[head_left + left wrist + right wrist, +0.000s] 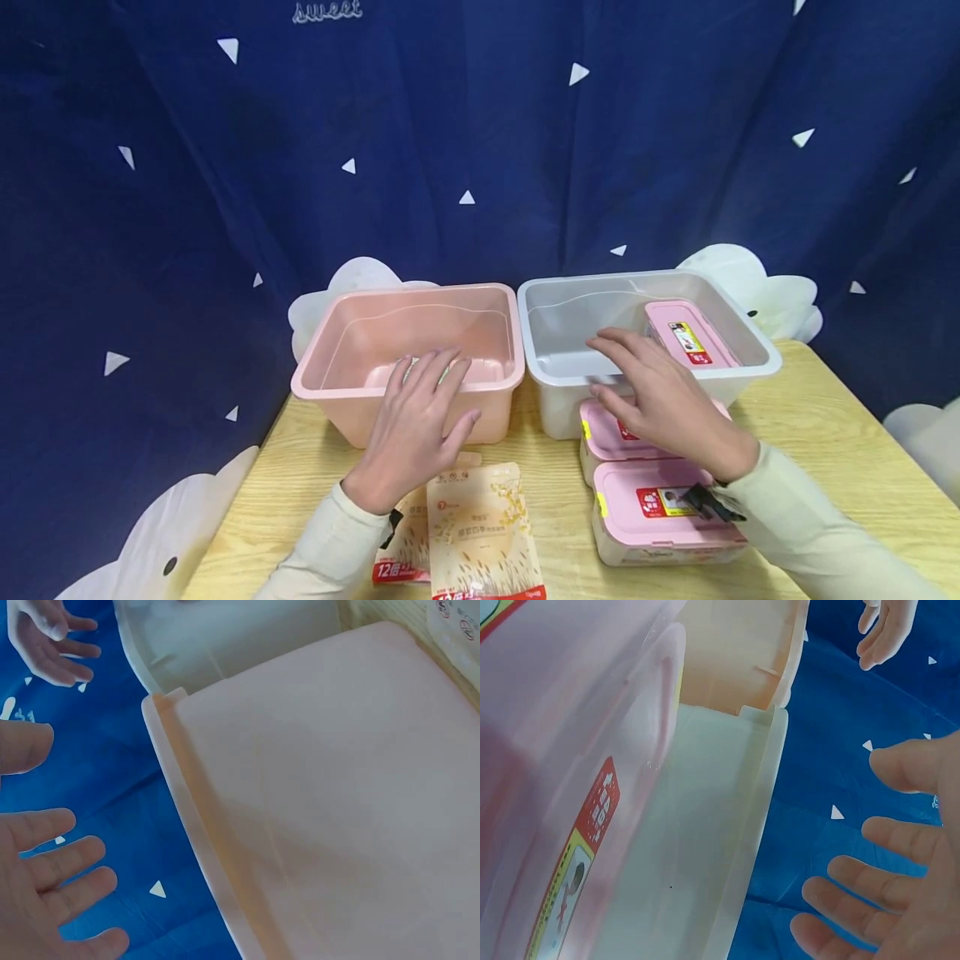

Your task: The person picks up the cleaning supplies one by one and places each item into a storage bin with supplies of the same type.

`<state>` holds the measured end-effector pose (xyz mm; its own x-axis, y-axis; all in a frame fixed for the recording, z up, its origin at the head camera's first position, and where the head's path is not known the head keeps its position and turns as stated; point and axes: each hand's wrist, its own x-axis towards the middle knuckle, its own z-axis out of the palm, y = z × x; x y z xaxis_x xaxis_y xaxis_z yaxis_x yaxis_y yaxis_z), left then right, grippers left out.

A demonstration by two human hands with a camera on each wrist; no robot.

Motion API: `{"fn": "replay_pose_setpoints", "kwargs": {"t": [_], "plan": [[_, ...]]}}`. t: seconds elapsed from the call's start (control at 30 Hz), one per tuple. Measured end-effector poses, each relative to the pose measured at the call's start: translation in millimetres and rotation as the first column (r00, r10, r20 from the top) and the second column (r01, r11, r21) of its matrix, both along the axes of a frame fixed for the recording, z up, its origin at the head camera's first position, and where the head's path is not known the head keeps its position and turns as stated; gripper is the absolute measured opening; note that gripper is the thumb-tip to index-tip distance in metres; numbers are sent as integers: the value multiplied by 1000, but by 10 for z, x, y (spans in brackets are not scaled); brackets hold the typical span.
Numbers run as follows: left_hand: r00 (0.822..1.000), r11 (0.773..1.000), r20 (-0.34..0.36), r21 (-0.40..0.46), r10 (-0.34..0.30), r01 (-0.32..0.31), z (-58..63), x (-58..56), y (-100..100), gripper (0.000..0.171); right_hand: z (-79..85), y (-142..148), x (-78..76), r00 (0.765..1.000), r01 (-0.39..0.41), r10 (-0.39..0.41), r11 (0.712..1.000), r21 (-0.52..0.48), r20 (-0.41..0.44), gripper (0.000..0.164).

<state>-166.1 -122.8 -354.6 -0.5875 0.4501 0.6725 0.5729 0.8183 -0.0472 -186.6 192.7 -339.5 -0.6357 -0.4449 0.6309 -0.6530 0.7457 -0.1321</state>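
My left hand (416, 421) hovers at the front of the pink bin (408, 402), fingers extended and thumb apart, holding nothing. Over the front of the light grey bin (558, 408), my right hand (667, 404) spreads its fingers, also with nothing in its grasp. Inside the grey bin, at its right side, lies a pink-lidded box (663, 321) with a red and yellow label. Both wrist views show the fingers, my left hand (45, 877) and my right hand (885, 885), raised above the bin rims. Something small and greenish in the pink bin is mostly hidden behind my left fingers.
Two more pink-lidded boxes stand before the grey bin: a rear box (600, 433) partly under my right hand and a front box (626, 521). Two beige pouches, a front pouch (483, 529) overlapping a rear pouch (408, 533), lie left. A blue curtain (465, 125) hangs behind.
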Motion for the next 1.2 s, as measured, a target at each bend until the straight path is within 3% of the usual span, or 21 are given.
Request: {"fn": "replay_pose_setpoints", "kwargs": {"t": [0.43,0.83,1.2], "plan": [[1000,1000,25,15,0,-1,-39,2,-155,59,1,-51,-12,1000,2,-2,1000,4,28,51],[999,998,51,-58,-4,7,-15,-30,-423,60,12,-174,-9,997,-10,10,1000,5,73,50],[999,999,36,-41,12,-11,-51,-78,-645,65,8,-281,-13,993,-32,31,999,11,111,51]]}}
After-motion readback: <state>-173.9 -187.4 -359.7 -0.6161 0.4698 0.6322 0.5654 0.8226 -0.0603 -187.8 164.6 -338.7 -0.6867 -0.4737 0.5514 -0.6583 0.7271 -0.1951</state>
